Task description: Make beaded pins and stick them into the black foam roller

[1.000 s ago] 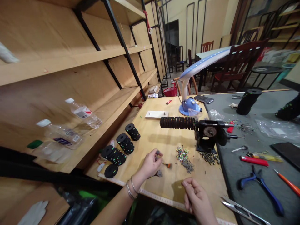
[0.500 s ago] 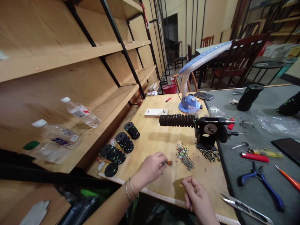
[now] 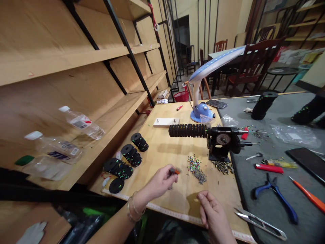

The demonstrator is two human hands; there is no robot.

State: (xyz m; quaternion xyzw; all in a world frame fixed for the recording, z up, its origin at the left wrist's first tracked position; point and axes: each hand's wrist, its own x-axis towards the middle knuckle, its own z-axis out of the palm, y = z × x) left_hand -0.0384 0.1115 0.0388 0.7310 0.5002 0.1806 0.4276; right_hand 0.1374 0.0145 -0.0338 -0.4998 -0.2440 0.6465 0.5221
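Pinching a small orange-and-dark piece [image 3: 175,172] in the left hand [image 3: 161,181], near multicoloured beads [image 3: 193,163]; pinching with the right hand [image 3: 211,208] above the worktop [image 3: 158,157]; cannot tell on what.

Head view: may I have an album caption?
Left hand holds a small orange piece near colourful beads, right hand in front, blue lamp behind.

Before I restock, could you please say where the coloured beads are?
In the head view, coloured beads lie right of the left hand, beside small grey pieces.
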